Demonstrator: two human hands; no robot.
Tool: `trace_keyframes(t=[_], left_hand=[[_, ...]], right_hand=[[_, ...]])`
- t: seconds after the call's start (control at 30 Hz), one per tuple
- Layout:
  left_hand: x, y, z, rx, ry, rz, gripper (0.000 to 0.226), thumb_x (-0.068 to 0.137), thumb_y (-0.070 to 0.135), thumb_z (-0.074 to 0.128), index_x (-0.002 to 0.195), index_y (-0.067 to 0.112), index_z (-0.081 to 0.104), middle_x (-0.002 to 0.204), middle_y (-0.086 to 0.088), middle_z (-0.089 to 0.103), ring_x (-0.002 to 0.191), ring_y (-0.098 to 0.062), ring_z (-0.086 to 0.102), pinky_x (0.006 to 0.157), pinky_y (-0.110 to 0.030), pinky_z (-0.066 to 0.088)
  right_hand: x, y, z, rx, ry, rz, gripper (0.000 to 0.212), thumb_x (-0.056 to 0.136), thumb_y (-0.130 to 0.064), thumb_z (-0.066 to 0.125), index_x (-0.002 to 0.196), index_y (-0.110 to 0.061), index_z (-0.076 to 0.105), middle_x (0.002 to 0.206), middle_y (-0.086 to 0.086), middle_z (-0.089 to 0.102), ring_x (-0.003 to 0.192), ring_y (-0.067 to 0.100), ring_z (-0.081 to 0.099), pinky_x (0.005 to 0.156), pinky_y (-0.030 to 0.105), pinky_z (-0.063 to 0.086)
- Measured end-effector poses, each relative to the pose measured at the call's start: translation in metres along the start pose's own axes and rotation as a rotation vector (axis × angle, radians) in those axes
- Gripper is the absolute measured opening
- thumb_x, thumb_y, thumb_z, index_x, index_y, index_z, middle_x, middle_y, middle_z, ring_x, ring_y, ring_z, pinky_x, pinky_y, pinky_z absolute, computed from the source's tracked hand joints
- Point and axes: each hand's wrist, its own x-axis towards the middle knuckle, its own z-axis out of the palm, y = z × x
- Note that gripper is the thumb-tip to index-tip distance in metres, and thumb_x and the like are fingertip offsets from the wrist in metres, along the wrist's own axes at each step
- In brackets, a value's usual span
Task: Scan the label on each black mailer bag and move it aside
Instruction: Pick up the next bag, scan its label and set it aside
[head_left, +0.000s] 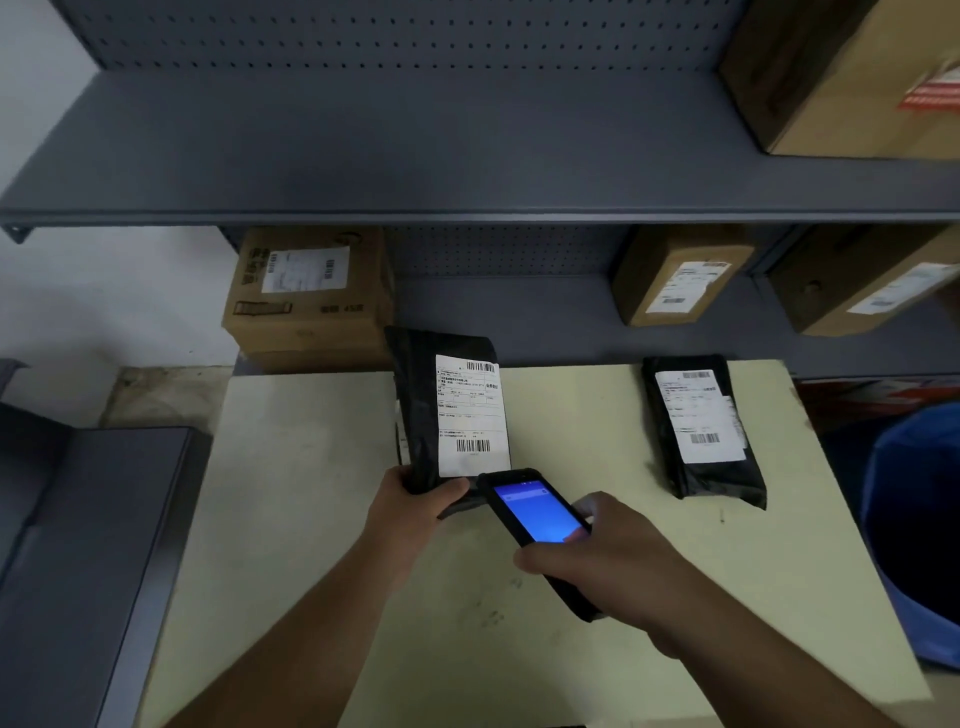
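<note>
The right hand (618, 561) grips the scanner (537, 525) (screen lit). The left hand (415, 499) pinches the mailer bag (447, 410) by its bottom edge; it looks light, probably soft.

We see a pale yellow-green worktop (311, 467) standing against dark grey metal shelving with a perforated back panel (363, 31). The upper shelf (415, 156) carries one cardboard box (857, 73) at its right end; the lower shelf (519, 317) carries three more. We note a white wall (104, 291) at left, a grey cabinet (93, 519) below it, and a blue bin (919, 519) at right. Lighting is dim.
</note>
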Motion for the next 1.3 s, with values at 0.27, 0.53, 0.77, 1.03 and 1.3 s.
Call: trace_keyframes(t=[0.27, 0.53, 0.77, 1.03, 1.3], left_hand=[[-0.005, 0.012, 0.062, -0.090, -0.091, -0.025, 0.036, 0.082, 0.019, 0.088, 0.115, 0.011, 0.078, 0.107, -0.007, 0.084, 0.099, -0.021, 0.081, 0.089, -0.037, 0.065], [0.004, 0.011, 0.114, -0.087, -0.086, -0.091, 0.042, 0.080, 0.022, 0.090, 0.118, 0.010, 0.076, 0.112, -0.011, 0.082, 0.099, -0.024, 0.081, 0.091, -0.039, 0.066], [0.007, 0.012, 0.150, -0.116, -0.064, -0.178, 0.037, 0.083, 0.015, 0.088, 0.117, 0.006, 0.076, 0.112, -0.012, 0.080, 0.098, -0.024, 0.078, 0.088, -0.036, 0.064], [0.023, 0.005, 0.181, 0.010, 0.016, -0.148, 0.047, 0.079, 0.017, 0.091, 0.120, 0.008, 0.069, 0.106, -0.006, 0.075, 0.094, -0.024, 0.075, 0.094, -0.045, 0.063], [0.033, 0.011, 0.215, 0.192, 0.051, -0.071, 0.065, 0.079, 0.026, 0.089, 0.133, 0.019, 0.052, 0.118, -0.004, 0.068, 0.107, -0.030, 0.067, 0.090, -0.041, 0.054]], right_hand=[[0.009, 0.031, -0.036, 0.035, 0.041, 0.040, 0.050, 0.065, -0.044, 0.087, 0.102, -0.025, 0.060, 0.089, 0.000, 0.068, 0.064, 0.014, 0.060, 0.059, 0.028, 0.048], [0.017, 0.060, -0.069, 0.072, 0.064, 0.073, 0.053, 0.063, -0.045, 0.087, 0.102, -0.024, 0.059, 0.088, -0.001, 0.067, 0.063, 0.014, 0.059, 0.058, 0.028, 0.049], [0.021, 0.082, -0.096, 0.114, 0.064, 0.098, 0.054, 0.064, -0.044, 0.087, 0.105, -0.024, 0.057, 0.081, -0.004, 0.064, 0.061, 0.012, 0.059, 0.059, 0.028, 0.049], [0.021, 0.105, -0.121, 0.169, 0.062, 0.112, 0.045, 0.070, -0.038, 0.087, 0.095, -0.029, 0.051, 0.078, -0.004, 0.062, 0.059, 0.013, 0.057, 0.058, 0.027, 0.048], [0.020, 0.124, -0.142, 0.194, 0.071, 0.160, 0.047, 0.074, -0.037, 0.086, 0.103, -0.026, 0.051, 0.073, -0.007, 0.060, 0.061, 0.014, 0.056, 0.060, 0.026, 0.048]])
